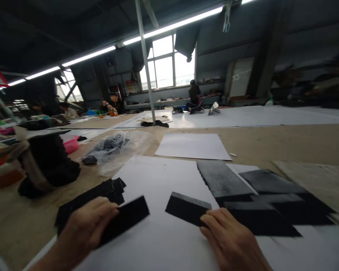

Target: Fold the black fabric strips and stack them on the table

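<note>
L hand (87,224): closed, pinching blk strip (131,216)
R hand (231,235): closed, pinching grey-edged strip (185,209)
Strips: handling step, apart over wht sheet (155,177)
Next grip: prob. needs steadiness

Black strips (186,210) are showing a matt, cloth-like surface; the white sheet (158,180) is presenting a smooth, papery finish; the plastic bag (135,145) is looking glossy.

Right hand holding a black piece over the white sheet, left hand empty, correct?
The left hand isn't empty: the head view shows it holding a black strip. The right hand does hold a black piece over the white sheet.
</note>
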Action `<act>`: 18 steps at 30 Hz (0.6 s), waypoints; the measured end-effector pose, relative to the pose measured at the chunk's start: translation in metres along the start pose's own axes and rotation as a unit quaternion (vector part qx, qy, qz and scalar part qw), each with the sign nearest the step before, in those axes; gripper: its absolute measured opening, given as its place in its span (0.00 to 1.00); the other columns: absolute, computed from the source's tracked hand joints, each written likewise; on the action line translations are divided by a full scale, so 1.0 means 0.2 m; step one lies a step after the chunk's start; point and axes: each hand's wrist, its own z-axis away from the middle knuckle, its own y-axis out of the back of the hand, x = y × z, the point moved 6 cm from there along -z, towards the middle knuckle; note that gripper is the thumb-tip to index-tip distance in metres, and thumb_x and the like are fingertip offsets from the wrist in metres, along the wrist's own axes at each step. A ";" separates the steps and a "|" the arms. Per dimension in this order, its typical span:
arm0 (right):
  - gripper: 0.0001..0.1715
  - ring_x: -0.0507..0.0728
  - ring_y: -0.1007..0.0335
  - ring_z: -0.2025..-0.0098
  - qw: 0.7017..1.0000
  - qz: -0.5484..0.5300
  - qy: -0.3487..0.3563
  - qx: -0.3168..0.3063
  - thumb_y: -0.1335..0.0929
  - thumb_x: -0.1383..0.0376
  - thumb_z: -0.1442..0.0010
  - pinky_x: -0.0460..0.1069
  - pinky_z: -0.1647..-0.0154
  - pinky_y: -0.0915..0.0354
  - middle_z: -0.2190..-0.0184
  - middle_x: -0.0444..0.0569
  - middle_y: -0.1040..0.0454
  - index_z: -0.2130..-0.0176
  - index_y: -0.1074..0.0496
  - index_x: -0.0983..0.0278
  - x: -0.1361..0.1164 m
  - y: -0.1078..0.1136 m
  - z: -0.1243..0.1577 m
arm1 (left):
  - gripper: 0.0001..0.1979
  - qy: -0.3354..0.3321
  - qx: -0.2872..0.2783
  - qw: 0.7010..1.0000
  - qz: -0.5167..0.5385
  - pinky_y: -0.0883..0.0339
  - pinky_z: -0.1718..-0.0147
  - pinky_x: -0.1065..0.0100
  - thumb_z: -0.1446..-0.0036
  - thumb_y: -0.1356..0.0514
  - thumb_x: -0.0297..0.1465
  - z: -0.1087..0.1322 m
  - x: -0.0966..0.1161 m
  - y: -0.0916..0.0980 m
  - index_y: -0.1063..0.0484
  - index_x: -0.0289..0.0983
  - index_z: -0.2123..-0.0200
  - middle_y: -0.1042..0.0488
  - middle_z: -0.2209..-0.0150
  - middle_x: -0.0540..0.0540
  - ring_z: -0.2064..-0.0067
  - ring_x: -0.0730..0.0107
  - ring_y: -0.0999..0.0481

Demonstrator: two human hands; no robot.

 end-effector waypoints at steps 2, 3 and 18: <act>0.09 0.57 0.34 0.65 0.996 0.084 -0.014 -0.032 0.38 0.76 0.46 0.50 0.63 0.36 0.68 0.50 0.29 0.67 0.32 0.65 0.00 -0.08 -0.01 | 0.13 0.056 -0.052 0.990 -0.122 0.33 0.65 0.68 0.38 0.51 0.35 -0.02 -0.25 0.04 0.28 0.39 0.63 0.28 0.69 0.48 0.66 0.65 0.27; 0.11 0.58 0.34 0.65 0.992 0.111 -0.021 -0.057 0.38 0.77 0.50 0.50 0.64 0.36 0.69 0.51 0.29 0.68 0.31 0.66 0.00 -0.12 -0.02 | 0.13 0.072 -0.079 0.977 -0.184 0.32 0.64 0.63 0.39 0.49 0.36 -0.03 -0.33 0.03 0.28 0.39 0.58 0.27 0.65 0.45 0.63 0.59 0.26; 0.16 0.57 0.34 0.74 0.972 0.202 0.117 0.015 0.43 0.80 0.47 0.50 0.75 0.39 0.74 0.53 0.29 0.62 0.32 0.74 -0.25 -0.02 0.05 | 0.13 -0.019 -0.133 0.980 0.148 0.32 0.57 0.56 0.46 0.45 0.26 -0.28 0.61 -0.37 0.28 0.37 0.57 0.27 0.58 0.43 0.57 0.60 0.29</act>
